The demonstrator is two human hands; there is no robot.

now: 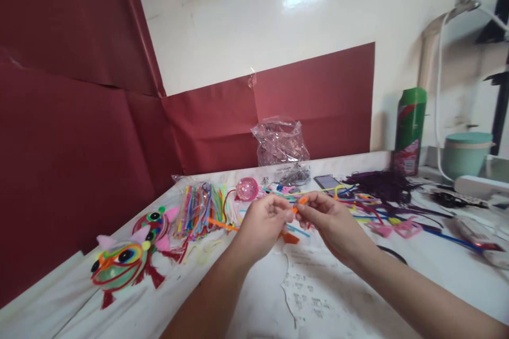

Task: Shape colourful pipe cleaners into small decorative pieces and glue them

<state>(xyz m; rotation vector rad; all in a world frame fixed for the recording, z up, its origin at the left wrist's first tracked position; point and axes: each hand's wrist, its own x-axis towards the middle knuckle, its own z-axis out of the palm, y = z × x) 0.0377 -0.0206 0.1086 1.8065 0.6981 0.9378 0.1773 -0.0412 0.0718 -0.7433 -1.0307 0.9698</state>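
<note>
My left hand (262, 225) and my right hand (330, 222) meet above the white table (437, 275), fingers pinched together on a small orange strip (300, 202). An orange stick (222, 224) runs leftward from under my left hand; I cannot tell whether the hand holds it. An orange scrap (290, 237) lies on the table just below the hands. A printed paper sheet (310, 296) lies under my forearms.
A bag of coloured strips (202, 209), a pink ball (247, 188) and two colourful fish-like craft figures (121, 262) lie at left. A crumpled clear bag (280, 140), a phone (326, 181), purple threads (384, 183), a green can (409, 130) and a teal container (465, 153) stand behind and right.
</note>
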